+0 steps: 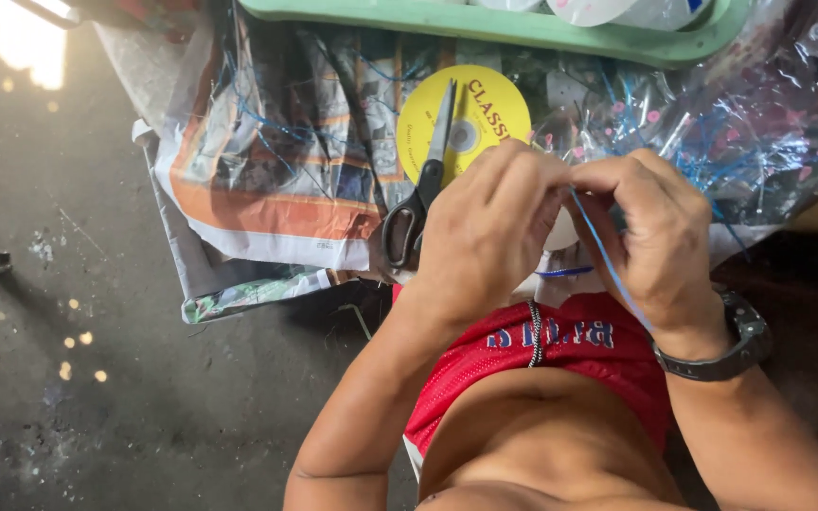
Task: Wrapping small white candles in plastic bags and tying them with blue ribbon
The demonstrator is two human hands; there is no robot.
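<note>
My left hand point(489, 227) and right hand point(655, 237) pinch a thin blue plastic strand point(608, 255); black-handled steel scissors point(423, 189) lie unused, so plenty seems left.

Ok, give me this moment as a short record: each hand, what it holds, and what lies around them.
left hand: fingers curled, pinching the blue strand where it meets the right hand
right hand: also closed on the strand; dark wristwatch on the wrist
blue strand: thin, runs from the pinch down toward the wrist
scissors: black handles, lying closed across the yellow disc
surface: printed paper and clear plastic sheet
tray: green tray at the top edge
</note>
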